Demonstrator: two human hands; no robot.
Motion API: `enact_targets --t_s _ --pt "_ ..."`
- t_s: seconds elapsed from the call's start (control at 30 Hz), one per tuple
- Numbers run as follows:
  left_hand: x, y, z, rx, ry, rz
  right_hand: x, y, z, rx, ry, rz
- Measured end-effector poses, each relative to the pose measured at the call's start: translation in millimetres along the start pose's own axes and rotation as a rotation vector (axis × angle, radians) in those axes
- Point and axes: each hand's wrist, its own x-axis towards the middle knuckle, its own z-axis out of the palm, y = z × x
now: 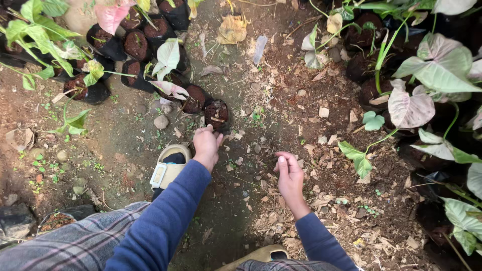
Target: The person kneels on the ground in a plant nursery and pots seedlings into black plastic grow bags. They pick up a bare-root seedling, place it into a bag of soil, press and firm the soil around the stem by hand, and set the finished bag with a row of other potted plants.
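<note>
Person crouched over bare ground (125, 135), camera looking straight down. Left hand (207, 144) reached forward, knuckles up, fingers curled under; fingertips sat just beside the near edge of a small black bag of soil (217, 114). Could not tell whether that grip touched the bag or pinched anything. The bag stood upright at the near end of a row of black bags (135, 47) running to the ground's far left corner, several carrying green and pink leaves.

Right hand (289, 174) hovered low over wood chips (321, 170) near the middle of the ground, palm turned inward, fingers loosely bent, grip part spread and holding nothing.

Both arms in dark blue sleeves (165, 221). Beige sandal (168, 168) planted just left of the left hand; plaid trousers (75, 246) at the near left edge. Pale-leaved plants (432, 70) crowded the right edge. Small grey stone (161, 122) lay left of the bag.
</note>
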Motion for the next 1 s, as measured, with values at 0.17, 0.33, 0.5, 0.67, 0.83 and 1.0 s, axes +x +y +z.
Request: enact_targets --t_s 0.17,0.33,0.5,0.67,0.83,1.0 --pt "-98 -36 43 0.297 0.049 -0.125 -5 -2 -15 0.095 0.081 0.035" --pt "-188 -43 136 0.579 -0.849 -0.001 -14 6 -43 0.175 0.198 0.016" --pt "-245 8 188 1.397 -1.302 0.452 -33 6 -94 0.025 0.308 -0.062" --pt "-308 -1 204 1.694 -1.963 0.566 -77 9 -158 -0.093 0.378 -0.012" --pt "-390 -53 210 1.74 -2.429 0.41 -162 14 -210 -0.296 0.367 -0.052" --pt "-476 -110 200 1.404 -2.978 0.263 -281 -7 -204 -0.068 0.507 0.249"
